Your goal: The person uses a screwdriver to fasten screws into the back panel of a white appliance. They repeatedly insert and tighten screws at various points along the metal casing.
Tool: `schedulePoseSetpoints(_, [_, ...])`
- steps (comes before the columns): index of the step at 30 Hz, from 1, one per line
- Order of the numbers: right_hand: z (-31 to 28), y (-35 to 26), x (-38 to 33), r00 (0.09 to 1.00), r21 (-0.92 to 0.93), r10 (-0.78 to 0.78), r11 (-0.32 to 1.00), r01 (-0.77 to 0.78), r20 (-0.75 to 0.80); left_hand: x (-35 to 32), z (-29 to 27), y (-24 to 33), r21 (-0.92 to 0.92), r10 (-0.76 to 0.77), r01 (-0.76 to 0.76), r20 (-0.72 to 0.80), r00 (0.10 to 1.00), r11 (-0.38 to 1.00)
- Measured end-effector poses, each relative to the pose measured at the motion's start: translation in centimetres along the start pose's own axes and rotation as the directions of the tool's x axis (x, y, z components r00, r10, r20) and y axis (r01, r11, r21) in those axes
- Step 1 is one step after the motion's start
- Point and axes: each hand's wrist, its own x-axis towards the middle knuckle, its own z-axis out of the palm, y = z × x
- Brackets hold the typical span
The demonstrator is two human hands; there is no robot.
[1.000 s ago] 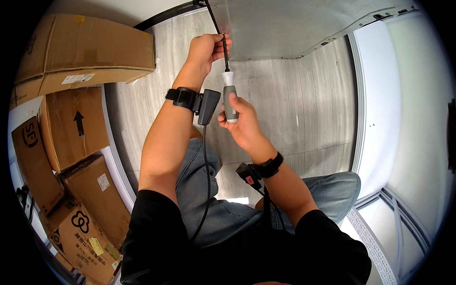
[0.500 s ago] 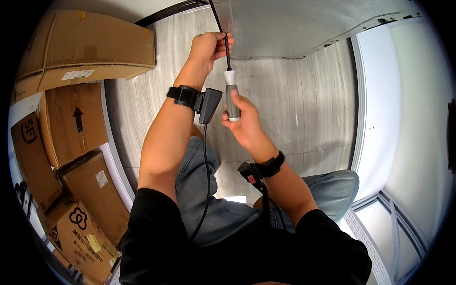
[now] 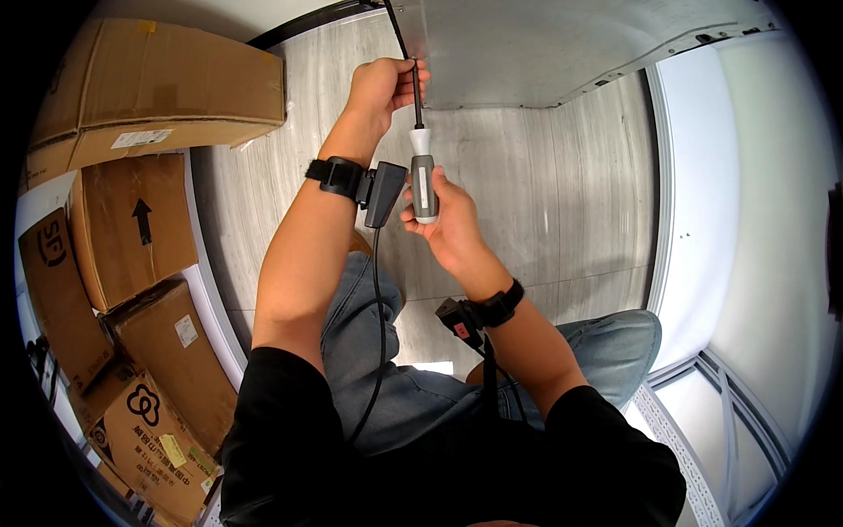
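A screwdriver point(image 3: 422, 184) with a grey and white handle and a long dark shaft points away from me at the edge of a grey metal panel point(image 3: 509, 53). My right hand point(image 3: 450, 220) is round the lower handle, the thumb along its right side and the fingertips on its left. Up by the panel, my left hand point(image 3: 384, 88) pinches the far end of the shaft between thumb and forefinger, its other fingers curled behind. The tip, and any screw there, cannot be made out. A dark strip runs along the panel's left edge above that hand.
Cardboard boxes point(image 3: 176, 83) are stacked along the left side. Wood-look flooring point(image 3: 509, 176) lies beneath my hands. A white wall panel point(image 3: 702, 193) and a metal frame point(image 3: 729, 413) stand on the right. A black cable point(image 3: 379, 307) hangs from the device on my left wrist.
The screwdriver handle has turned, showing a pale strip on its face, and has shifted slightly left. My right thumb has moved from its top to its right side. The left hand barely moves.
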Motion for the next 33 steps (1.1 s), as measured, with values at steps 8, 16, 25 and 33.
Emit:
schedulePoseSetpoints(8, [0.3,-0.1,-0.2,0.999,-0.057,-0.033,0.998,0.031,-0.031,-0.1,0.0,0.1,0.03,-0.018,0.019,-0.005,1.0,0.999])
schedulePoseSetpoints(16, [-0.7,0.0,-0.6,0.994,-0.183,-0.108,0.978,0.103,-0.013,-0.2,0.4,-0.2,-0.038,-0.027,0.026,-0.04,0.999,0.999])
schedulePoseSetpoints(25, [-1.6,1.5,-1.0,0.913,-0.635,-0.393,0.734,0.24,-0.109,-0.2,0.8,-0.4,-0.088,-0.024,0.017,-0.08,0.996,0.996])
schedulePoseSetpoints(33, [-5.8,-0.3,-2.9,0.988,-0.356,-0.147,0.927,0.122,-0.046,-0.4,0.9,-1.3,-0.009,0.067,-0.068,-0.094,0.993,0.998])
